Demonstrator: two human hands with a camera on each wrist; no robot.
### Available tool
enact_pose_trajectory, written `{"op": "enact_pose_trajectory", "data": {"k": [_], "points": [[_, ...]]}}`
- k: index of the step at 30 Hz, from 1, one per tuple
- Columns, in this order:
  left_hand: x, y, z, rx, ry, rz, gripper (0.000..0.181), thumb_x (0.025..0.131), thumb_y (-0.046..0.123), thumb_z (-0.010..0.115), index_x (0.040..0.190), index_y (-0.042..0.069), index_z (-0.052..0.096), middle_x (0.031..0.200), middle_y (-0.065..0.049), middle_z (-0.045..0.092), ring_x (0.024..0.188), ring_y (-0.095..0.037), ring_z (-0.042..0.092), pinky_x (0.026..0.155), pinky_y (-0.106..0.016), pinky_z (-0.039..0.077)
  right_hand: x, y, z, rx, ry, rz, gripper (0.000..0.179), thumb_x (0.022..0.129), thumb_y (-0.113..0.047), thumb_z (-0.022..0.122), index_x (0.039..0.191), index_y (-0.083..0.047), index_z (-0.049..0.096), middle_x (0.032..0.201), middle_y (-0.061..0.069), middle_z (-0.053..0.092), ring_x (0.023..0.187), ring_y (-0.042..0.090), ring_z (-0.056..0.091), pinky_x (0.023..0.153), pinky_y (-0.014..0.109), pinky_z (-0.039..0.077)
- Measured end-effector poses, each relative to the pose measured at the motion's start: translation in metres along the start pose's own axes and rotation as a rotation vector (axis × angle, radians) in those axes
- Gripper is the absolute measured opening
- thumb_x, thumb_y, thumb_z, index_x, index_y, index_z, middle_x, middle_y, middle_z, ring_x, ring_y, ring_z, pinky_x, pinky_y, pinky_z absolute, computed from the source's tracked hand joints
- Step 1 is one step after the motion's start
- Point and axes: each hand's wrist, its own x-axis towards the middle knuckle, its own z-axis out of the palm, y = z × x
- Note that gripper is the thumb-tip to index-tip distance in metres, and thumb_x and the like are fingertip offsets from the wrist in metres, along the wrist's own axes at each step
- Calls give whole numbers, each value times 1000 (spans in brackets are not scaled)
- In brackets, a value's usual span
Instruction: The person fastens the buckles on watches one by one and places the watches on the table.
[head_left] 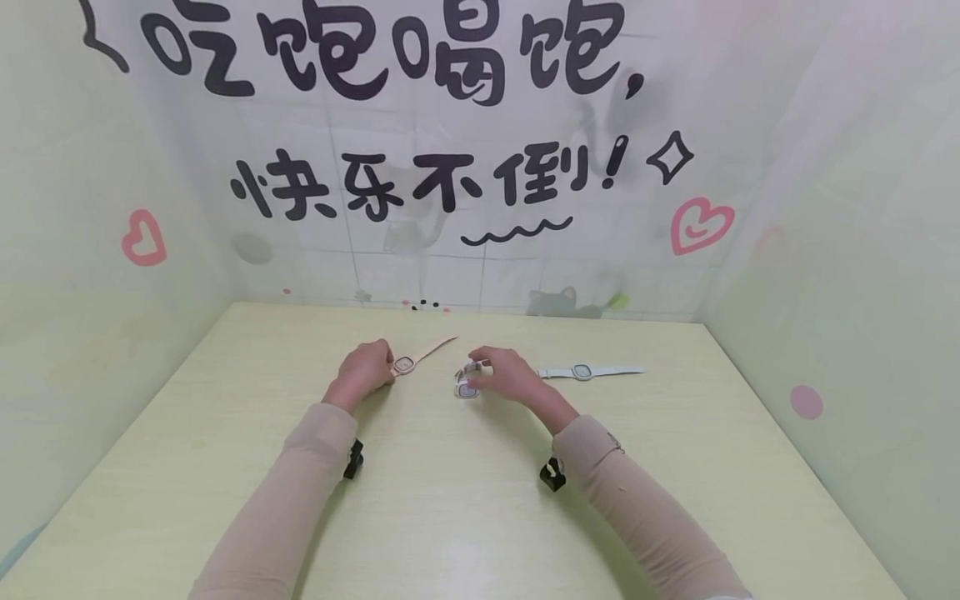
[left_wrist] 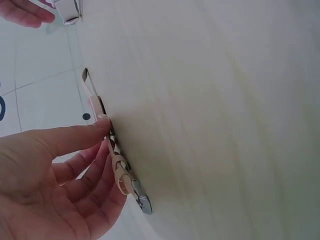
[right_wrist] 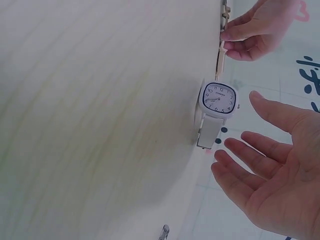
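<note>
Along the back, a pale wall point(head_left: 408, 125) with large black characters; before it, the wood-toned desk point(head_left: 435, 533). Left hand point(head_left: 365, 368) pinches the strap of the pink watch point(head_left: 405, 365), its far end slanting away rightward. Right hand point(head_left: 508, 375) slack, fingers spread just beside the looped white watch point(right_wrist: 218, 97), seemingly clear of it, though the head view overlaps them. Farther right, a second white watch point(head_left: 582, 372) lies stretched flat. Smallest: metal buckle point(left_wrist: 143, 201), pink strap.
</note>
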Motion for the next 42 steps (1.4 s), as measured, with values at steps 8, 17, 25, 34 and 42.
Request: {"op": "enact_pose_trajectory", "data": {"k": [8,17,25,34,42], "points": [[-4,2,-3,-139,10,-30,17,93,9,65,108,2,62,104,-16,65,84,-24,59,71,-31,50,0,0,1,12,4,-4,50,92,-22,72,136,-5,57,139,13,61,129,31,58,108,45,48],[-6,6,-10,-134,169,88,13,95,13,64,104,5,66,108,-19,70,90,-29,64,75,-37,52,-3,-5,5,82,12,-27,48,94,-25,69,136,-4,57,137,14,63,127,34,58,107,47,48],[-12,18,-20,-152,223,197,11,95,12,61,102,7,67,108,-16,72,101,-31,68,84,-41,55,-7,-15,8,203,37,-74,44,95,-21,67,132,1,59,134,18,64,124,34,61,106,45,50],[-26,44,-36,-206,248,295,13,96,11,60,105,7,67,107,-14,72,100,-29,68,87,-42,56,-2,-17,13,294,102,-92,34,100,-16,59,128,3,62,128,17,68,116,31,67,100,42,54],[-37,62,-47,-309,234,372,13,96,11,61,105,6,68,106,-14,72,100,-28,69,88,-42,57,-2,-19,11,672,204,-77,41,105,-21,50,136,7,52,130,26,63,118,39,65,99,44,55]]}}
